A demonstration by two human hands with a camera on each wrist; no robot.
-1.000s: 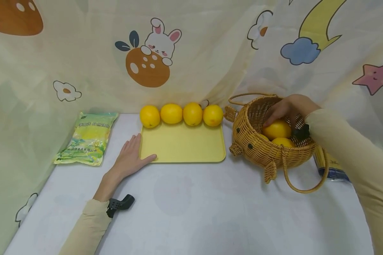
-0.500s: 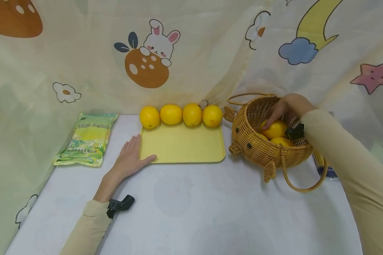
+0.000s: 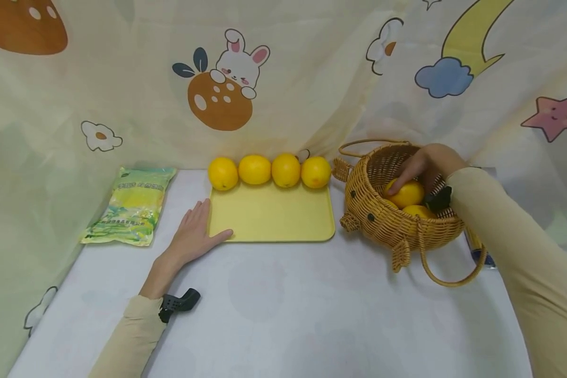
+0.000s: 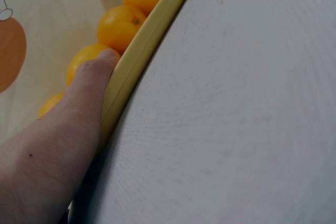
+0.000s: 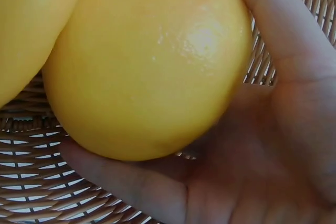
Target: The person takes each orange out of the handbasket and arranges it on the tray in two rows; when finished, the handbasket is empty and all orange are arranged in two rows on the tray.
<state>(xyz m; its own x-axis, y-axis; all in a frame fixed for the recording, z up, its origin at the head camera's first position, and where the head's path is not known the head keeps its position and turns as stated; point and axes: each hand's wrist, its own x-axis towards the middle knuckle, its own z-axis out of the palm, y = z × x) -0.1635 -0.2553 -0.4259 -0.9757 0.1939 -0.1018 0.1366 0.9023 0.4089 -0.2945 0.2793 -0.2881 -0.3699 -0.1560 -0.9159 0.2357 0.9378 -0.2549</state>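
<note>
My right hand [image 3: 430,161] reaches down into a pig-shaped wicker basket [image 3: 375,226] and grips an orange [image 3: 408,193]. In the right wrist view, thumb and fingers curl round either side of that orange [image 5: 152,72], and another orange [image 5: 31,24] sits against it. Below the gripped one in the head view, a further orange [image 3: 418,211] lies in the basket. My left hand [image 3: 193,235] rests flat at the left end of a yellow tray [image 3: 271,215], fingers straight and thumb over its front corner. Several oranges [image 3: 285,170] line the tray's back edge.
Left of the tray lies a green and yellow plastic packet [image 3: 127,207]. One basket handle [image 3: 453,283] hangs out over the white table [image 3: 283,310]. A blue and yellow package [image 3: 482,252] shows partly behind the basket. A printed curtain [image 3: 312,79] hangs at the back.
My right hand and forearm have shifted slightly left inside the basket, and the gripped orange has moved a little left with them. The left hand keeps its place on the tray.
</note>
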